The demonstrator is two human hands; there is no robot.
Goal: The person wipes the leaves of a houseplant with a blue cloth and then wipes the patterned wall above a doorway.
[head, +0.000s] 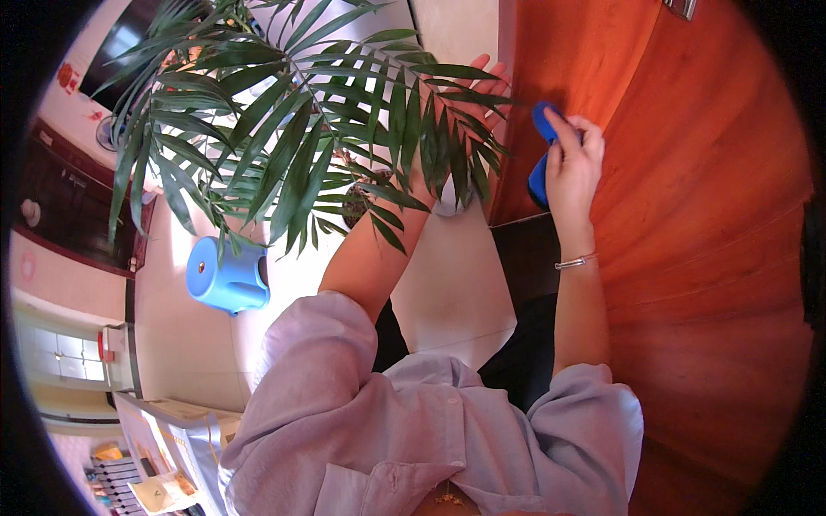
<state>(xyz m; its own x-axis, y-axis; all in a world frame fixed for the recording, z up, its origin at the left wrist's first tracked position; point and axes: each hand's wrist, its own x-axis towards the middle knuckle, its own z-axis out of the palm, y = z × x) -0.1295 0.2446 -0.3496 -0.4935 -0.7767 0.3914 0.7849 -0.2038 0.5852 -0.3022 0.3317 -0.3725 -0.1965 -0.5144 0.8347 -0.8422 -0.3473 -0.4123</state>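
Note:
My right hand (574,161) holds a blue cloth (545,122) against a reddish-brown wooden door or panel (697,226); part of the cloth hangs below the fingers. A bangle circles that wrist. Fingers of my left hand (487,84) are spread, palm showing, behind the leaves of a potted palm (290,129). The leaves hide part of that hand and forearm, and whether it touches a leaf or the wall cannot be told. The plant's pot (357,203) shows partly beneath the leaves.
A blue plastic stool (226,274) stands on the tiled floor (445,277) left of the plant. A metal door fitting (681,8) sits at the top. A dark wooden door (71,200) and a screen (122,48) are at the far left. A covered table (174,438) is at lower left.

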